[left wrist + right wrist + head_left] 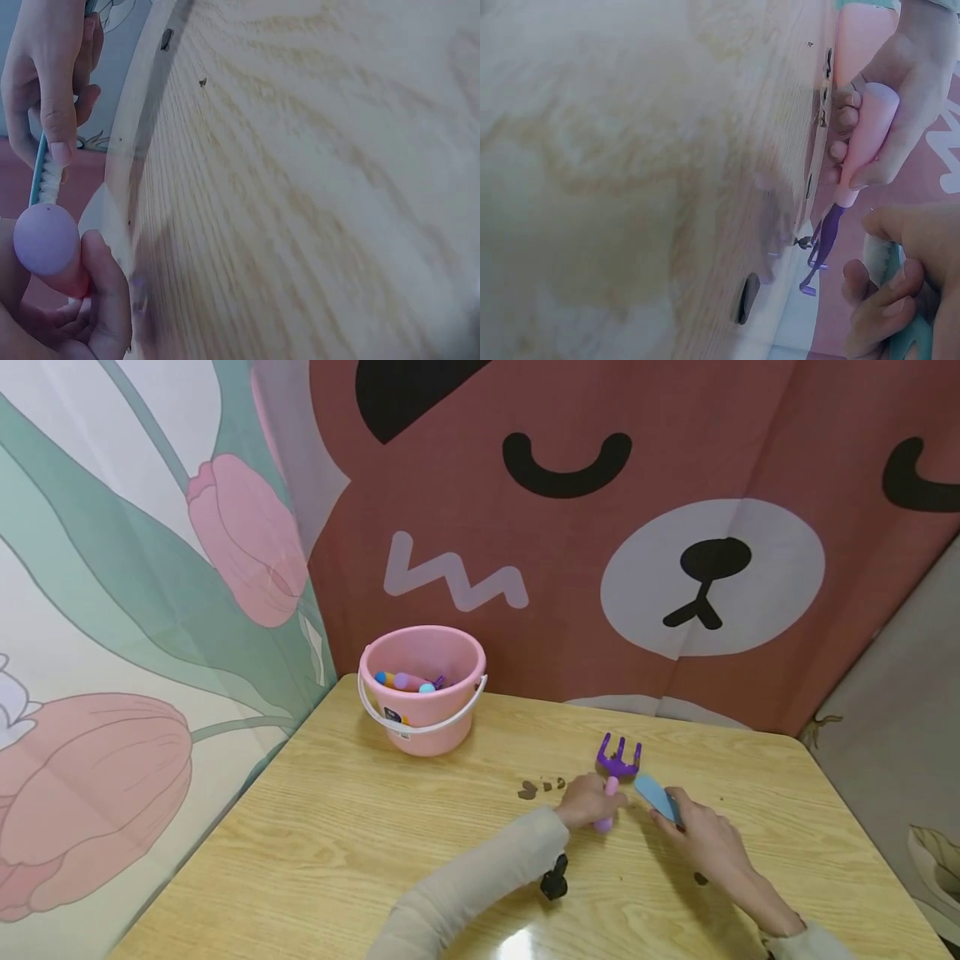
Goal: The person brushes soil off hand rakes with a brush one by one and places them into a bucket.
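Note:
My left hand (582,800) grips the pink handle of a small toy rake (618,767), whose purple tines point away toward the back of the table. Across from it, my right hand (712,842) holds a light-blue brush (657,799). White bristles (877,259) show on the brush in the right wrist view, close to the rake's purple neck. In the left wrist view the rounded lilac end of the rake handle (46,240) sticks out from my curled fingers. A dark crumb clings by the tines; whether the bristles touch the rake I cannot tell.
A pink bucket (429,718) with a white carrying handle stands at the back left, with several colourful tool handles inside. Brown flakes (528,790) lie left of my left hand, and a dark piece (701,878) lies under my right wrist. Printed curtains hang behind the table (300,843).

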Available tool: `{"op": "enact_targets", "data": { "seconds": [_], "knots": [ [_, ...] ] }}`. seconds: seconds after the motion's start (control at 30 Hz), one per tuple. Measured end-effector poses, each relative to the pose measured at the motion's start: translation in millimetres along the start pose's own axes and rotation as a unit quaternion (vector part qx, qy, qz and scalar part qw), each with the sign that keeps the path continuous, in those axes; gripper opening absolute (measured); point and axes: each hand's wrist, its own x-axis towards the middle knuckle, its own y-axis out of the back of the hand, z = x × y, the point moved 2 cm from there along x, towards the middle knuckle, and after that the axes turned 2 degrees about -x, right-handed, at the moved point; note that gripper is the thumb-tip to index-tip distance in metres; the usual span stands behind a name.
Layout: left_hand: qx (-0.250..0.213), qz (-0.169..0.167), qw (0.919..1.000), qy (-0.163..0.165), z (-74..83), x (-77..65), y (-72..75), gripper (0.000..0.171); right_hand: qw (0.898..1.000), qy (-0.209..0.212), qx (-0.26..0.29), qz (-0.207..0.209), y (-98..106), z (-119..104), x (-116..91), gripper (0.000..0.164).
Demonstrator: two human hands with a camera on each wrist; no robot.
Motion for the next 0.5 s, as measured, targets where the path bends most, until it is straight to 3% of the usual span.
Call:
{"op": "enact_targets", "data": {
  "seconds": [0.3, 0.5],
  "knots": [
    [-0.025, 0.002, 0.9991, -0.034, -6.1, -0.5, 11.4, 0.025, 1.0, 0.008, -0.006, -0.003, -0.4, -2.9, 0.6, 0.054],
    [0.002, -0.005, 0.9988, -0.049, -7.6, -6.5, 23.1, 0.026, 1.0, 0.009, 0.001, -0.013, -1.6, -5.4, -0.2, 0.052]
  ]
}}
